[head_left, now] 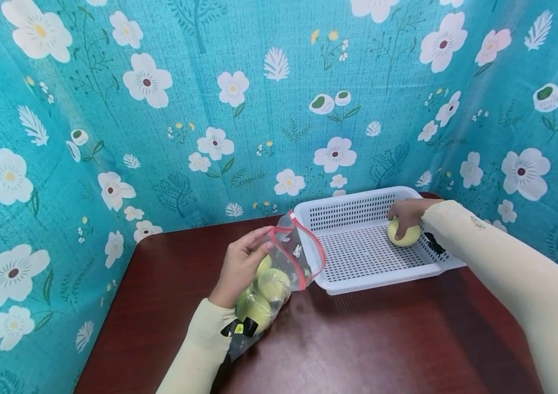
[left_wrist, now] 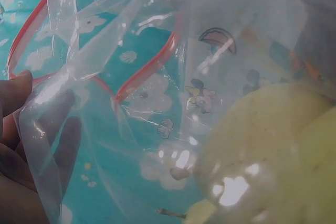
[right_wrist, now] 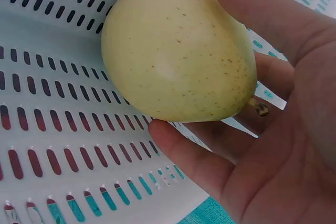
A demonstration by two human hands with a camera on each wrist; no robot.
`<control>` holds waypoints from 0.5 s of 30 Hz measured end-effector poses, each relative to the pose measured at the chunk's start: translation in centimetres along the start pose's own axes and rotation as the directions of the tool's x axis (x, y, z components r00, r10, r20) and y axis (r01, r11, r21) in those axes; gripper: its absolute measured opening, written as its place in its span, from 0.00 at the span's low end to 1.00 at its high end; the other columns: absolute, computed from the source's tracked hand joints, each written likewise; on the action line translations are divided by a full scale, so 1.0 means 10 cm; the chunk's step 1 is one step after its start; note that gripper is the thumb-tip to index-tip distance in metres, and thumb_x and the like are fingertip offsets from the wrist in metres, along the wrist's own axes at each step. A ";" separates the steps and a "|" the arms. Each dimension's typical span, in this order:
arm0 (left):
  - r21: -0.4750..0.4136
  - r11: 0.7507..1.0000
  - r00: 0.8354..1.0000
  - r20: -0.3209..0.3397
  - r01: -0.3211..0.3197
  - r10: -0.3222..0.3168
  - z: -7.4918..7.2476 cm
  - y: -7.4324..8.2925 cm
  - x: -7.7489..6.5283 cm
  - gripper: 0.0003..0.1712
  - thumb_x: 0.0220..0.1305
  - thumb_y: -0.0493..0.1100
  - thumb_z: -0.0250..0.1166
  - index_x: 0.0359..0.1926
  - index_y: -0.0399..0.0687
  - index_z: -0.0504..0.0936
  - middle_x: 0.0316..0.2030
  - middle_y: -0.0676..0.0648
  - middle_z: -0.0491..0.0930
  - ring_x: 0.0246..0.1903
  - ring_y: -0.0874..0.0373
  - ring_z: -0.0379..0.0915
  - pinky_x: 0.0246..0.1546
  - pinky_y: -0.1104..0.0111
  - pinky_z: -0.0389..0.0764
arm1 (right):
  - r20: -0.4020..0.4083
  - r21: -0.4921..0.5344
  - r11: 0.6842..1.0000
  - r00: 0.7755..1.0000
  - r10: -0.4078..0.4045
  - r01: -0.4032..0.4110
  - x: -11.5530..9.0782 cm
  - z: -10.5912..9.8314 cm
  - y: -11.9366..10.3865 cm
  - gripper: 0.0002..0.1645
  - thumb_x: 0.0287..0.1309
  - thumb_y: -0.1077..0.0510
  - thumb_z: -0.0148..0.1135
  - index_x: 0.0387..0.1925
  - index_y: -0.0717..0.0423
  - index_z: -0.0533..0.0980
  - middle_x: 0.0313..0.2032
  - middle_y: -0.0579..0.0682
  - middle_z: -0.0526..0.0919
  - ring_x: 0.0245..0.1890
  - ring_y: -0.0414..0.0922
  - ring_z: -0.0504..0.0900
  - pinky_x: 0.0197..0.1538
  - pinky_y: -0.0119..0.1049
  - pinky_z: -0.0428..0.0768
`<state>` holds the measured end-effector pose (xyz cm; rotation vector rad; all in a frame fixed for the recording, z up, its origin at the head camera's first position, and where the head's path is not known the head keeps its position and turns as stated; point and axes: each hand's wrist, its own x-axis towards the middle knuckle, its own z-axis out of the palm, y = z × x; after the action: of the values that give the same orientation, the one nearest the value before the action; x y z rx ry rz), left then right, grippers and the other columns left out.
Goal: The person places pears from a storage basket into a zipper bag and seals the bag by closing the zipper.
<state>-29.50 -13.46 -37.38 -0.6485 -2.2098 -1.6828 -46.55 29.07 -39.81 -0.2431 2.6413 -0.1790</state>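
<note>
My right hand point(head_left: 407, 212) grips a round, pale yellow pear point(head_left: 404, 232) near the right end of a white slotted plastic basket point(head_left: 358, 287). Brown specks and a short stem show on the pear's skin in the right wrist view, with thumb and fingers around it. At the mouth of a clear zip bag point(head_left: 285, 249) with a red-edged opening, my left hand point(head_left: 242, 262) pinches the rim between thumb and fingers. The bag's mouth gapes toward the basket. Several more pears point(head_left: 274, 283) lie inside the bag, seen large through the plastic in the left wrist view.
Beneath everything is a dark red-brown table point(head_left: 358, 339). A turquoise flowered cloth point(head_left: 259, 109) hangs behind the table and along both sides. The basket stands near the table's back edge, its left end beside the bag's mouth.
</note>
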 end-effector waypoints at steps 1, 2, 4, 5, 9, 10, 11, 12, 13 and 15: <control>0.001 1.000 1.000 0.001 -0.003 0.003 0.00 0.00 0.00 0.19 0.66 0.35 0.63 0.57 0.39 0.80 0.49 0.43 0.83 0.49 0.58 0.79 0.44 0.69 0.79 | 0.005 0.004 1.000 1.000 0.012 -0.012 0.00 0.00 0.00 0.45 0.43 0.50 0.80 0.61 0.64 0.72 0.57 0.68 0.72 0.54 0.61 0.71 0.54 0.61 0.71; 0.001 1.000 1.000 0.001 -0.006 0.006 0.00 0.00 0.00 0.19 0.65 0.35 0.64 0.57 0.39 0.80 0.48 0.43 0.83 0.49 0.58 0.79 0.44 0.69 0.79 | 0.011 0.007 1.000 1.000 0.022 -0.022 0.00 0.01 0.00 0.46 0.42 0.50 0.80 0.62 0.64 0.72 0.57 0.68 0.72 0.54 0.60 0.71 0.54 0.61 0.71; -0.003 1.000 1.000 0.002 -0.009 0.009 0.00 0.01 0.00 0.19 0.65 0.35 0.64 0.57 0.39 0.80 0.48 0.43 0.83 0.49 0.58 0.79 0.44 0.69 0.79 | 0.010 0.007 1.000 0.999 0.030 -0.030 0.00 0.02 0.02 0.47 0.40 0.51 0.81 0.62 0.64 0.72 0.58 0.68 0.71 0.54 0.60 0.71 0.54 0.61 0.72; -0.004 1.000 1.000 0.002 -0.010 0.010 0.00 0.01 0.00 0.19 0.65 0.35 0.64 0.57 0.38 0.80 0.48 0.42 0.83 0.49 0.57 0.79 0.44 0.69 0.79 | 0.004 0.006 1.000 1.000 0.031 -0.031 0.00 0.03 0.03 0.48 0.39 0.51 0.82 0.62 0.63 0.72 0.59 0.68 0.70 0.54 0.60 0.70 0.54 0.61 0.72; -0.006 1.000 1.000 0.004 -0.005 0.005 0.00 0.01 0.00 0.19 0.65 0.35 0.64 0.57 0.39 0.80 0.49 0.42 0.83 0.49 0.58 0.79 0.44 0.69 0.79 | -0.017 -0.014 1.000 1.000 0.014 -0.014 -0.02 0.05 0.04 0.48 0.38 0.53 0.82 0.62 0.62 0.72 0.59 0.68 0.70 0.53 0.59 0.71 0.53 0.60 0.73; -0.004 1.000 1.000 0.004 -0.004 0.004 0.00 0.02 0.00 0.19 0.66 0.35 0.63 0.57 0.38 0.80 0.49 0.42 0.83 0.49 0.58 0.79 0.44 0.69 0.79 | -0.021 -0.022 1.000 1.000 0.008 -0.009 -0.02 0.05 0.04 0.47 0.38 0.54 0.82 0.62 0.62 0.73 0.59 0.68 0.70 0.53 0.59 0.71 0.52 0.59 0.73; -0.004 1.000 1.000 0.005 -0.004 0.004 0.00 0.02 0.00 0.19 0.66 0.35 0.63 0.57 0.38 0.80 0.49 0.42 0.83 0.49 0.58 0.79 0.44 0.68 0.79 | -0.024 -0.030 1.000 1.000 0.003 -0.004 -0.03 0.05 0.04 0.47 0.38 0.54 0.82 0.61 0.62 0.73 0.59 0.68 0.71 0.52 0.58 0.71 0.52 0.58 0.74; -0.005 1.000 1.000 0.006 -0.004 0.004 0.00 0.02 0.00 0.19 0.66 0.35 0.63 0.57 0.38 0.80 0.49 0.42 0.83 0.49 0.58 0.79 0.45 0.68 0.79 | -0.026 -0.040 0.999 1.000 -0.003 0.002 -0.03 0.05 0.03 0.46 0.38 0.54 0.82 0.61 0.62 0.73 0.58 0.68 0.71 0.52 0.58 0.71 0.51 0.58 0.74; -0.005 1.000 1.000 0.007 -0.006 0.006 0.00 0.02 0.00 0.19 0.66 0.35 0.63 0.57 0.38 0.80 0.49 0.42 0.83 0.49 0.58 0.79 0.45 0.68 0.79 | -0.028 -0.048 0.999 1.000 -0.009 0.008 -0.04 0.05 0.03 0.46 0.39 0.54 0.82 0.61 0.62 0.73 0.58 0.67 0.72 0.51 0.58 0.72 0.51 0.57 0.74; -0.005 1.000 1.000 0.007 -0.009 0.009 0.00 0.02 0.00 0.19 0.66 0.35 0.63 0.57 0.38 0.80 0.49 0.42 0.82 0.50 0.57 0.79 0.46 0.67 0.79 | -0.029 -0.063 0.998 0.999 -0.018 0.016 -0.04 0.05 0.02 0.45 0.40 0.53 0.81 0.61 0.63 0.73 0.57 0.67 0.72 0.50 0.57 0.72 0.50 0.57 0.75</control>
<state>-29.39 -13.43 -37.21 -0.6661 -2.2050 -1.6844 -45.97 29.32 -40.09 -0.2863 2.6776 -0.1058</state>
